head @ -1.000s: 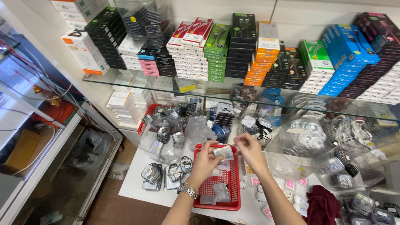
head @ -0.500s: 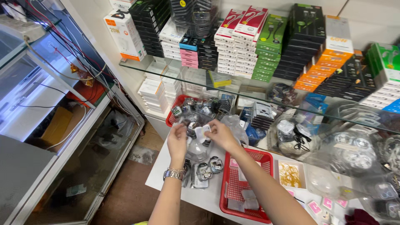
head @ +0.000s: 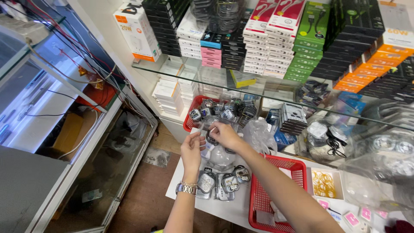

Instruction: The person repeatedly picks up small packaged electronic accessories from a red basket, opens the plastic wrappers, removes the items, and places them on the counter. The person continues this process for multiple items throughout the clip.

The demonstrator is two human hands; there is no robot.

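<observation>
My left hand [head: 192, 151], with a metal watch [head: 186, 188] on its wrist, and my right hand [head: 223, 134] are raised together above a white table [head: 233, 208]. Between their fingertips they pinch a small clear plastic packet [head: 204, 130]. Below them lie several small packaged earphone cases [head: 222, 181] and a clear bag [head: 221, 157]. A red basket [head: 269, 196] stands just right of my right forearm.
A second red basket [head: 192, 116] of small packets sits under a glass shelf [head: 276, 92] stacked with coloured boxes. A box of yellow rubber bands [head: 323, 184] lies right of the near basket. A glass display cabinet [head: 77, 142] with cables stands on the left, brown floor between.
The view has swung left, from the near red basket toward the packets at the table's left end. Both hands moved left with it, still holding a small item between them.
</observation>
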